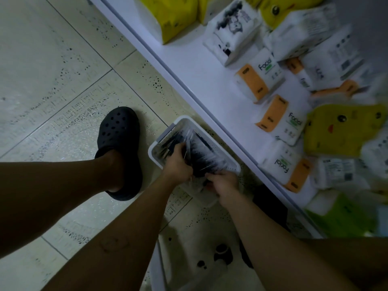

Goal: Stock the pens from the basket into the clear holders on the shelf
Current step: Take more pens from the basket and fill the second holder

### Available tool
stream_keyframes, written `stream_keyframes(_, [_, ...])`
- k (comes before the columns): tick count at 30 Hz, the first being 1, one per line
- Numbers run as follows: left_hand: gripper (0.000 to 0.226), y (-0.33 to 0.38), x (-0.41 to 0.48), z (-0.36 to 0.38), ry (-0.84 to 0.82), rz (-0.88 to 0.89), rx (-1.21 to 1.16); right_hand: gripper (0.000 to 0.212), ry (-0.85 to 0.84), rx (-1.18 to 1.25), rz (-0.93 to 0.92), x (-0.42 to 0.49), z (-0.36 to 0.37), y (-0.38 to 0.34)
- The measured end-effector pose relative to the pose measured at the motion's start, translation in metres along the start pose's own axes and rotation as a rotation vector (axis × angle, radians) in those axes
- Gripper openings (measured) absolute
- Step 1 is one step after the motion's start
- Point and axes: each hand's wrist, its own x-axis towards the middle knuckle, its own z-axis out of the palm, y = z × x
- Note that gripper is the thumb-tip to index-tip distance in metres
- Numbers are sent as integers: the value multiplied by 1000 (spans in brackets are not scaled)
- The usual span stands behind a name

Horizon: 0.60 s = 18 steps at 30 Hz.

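Forearms: two bare forearms reach down and away from the head camera, with a bare leg beside them on the left.
Underfoot: a white tub lies below the arms and holds a few small dark round things, too blurred to name.
Left hand: the left hand is down in the basket, its fingers curled round a bunch of pens.
Right hand: the right hand grips the near end of the same dark bunch, fingers curled.
Pens: they lie blurred, dark and white, inside the white basket, which sits on the floor just beside the shelf edge.
In the way: a black clog stands on the pale tiled floor, left of the basket.
Shelf: the low white shelf runs diagonally past the basket on the right.
Stock: orange-and-white tissue packs, yellow packs and white packs crowd the shelf.
Writing: the orange-and-white packs read "Facial"; the smaller print is unreadable.
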Motion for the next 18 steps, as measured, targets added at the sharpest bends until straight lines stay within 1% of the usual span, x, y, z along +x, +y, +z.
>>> stream_keyframes(2, [104, 7, -8, 0, -58, -13, -7, 19, -55, -13, 9, -9, -4, -3])
stream_keyframes(3, [112, 11, -13, 0, -81, -24, -4, 25, -75, -31, -8, -14, -5, -3])
stream_keyframes(5, [122, 20, -24, 1, -120, 2, 23, 43, -113, -99, -104, -30, -8, -7])
stream_keyframes(8, [119, 35, -45, 4, -157, 88, 96, 77, -141, -126, -247, -54, -15, -11])
stream_keyframes(9, [114, 40, -53, 3, -161, 108, 126, 88, -149, -107, -283, -64, -20, -13])
stream_keyframes(10, [105, 45, -60, 3, -161, 133, 156, 95, -159, -85, -319, -73, -25, -16])
stream_keyframes(11, [90, 52, -69, 3, -161, 153, 192, 94, -170, -75, -369, -83, -32, -19])
stream_keyframes(13, [51, 64, -87, 2, -151, 193, 246, 79, -168, -78, -456, -100, -47, -26])
stream_keyframes(14, [38, 69, -95, 3, -131, 221, 253, 68, -158, -76, -492, -110, -55, -31])
stream_keyframes(16, [22, 84, -114, 4, -75, 288, 264, 49, -107, -86, -595, -127, -69, -38])
stream_keyframes(18, [22, 101, -136, 6, -29, 374, 275, 35, -43, -94, -715, -147, -83, -44])
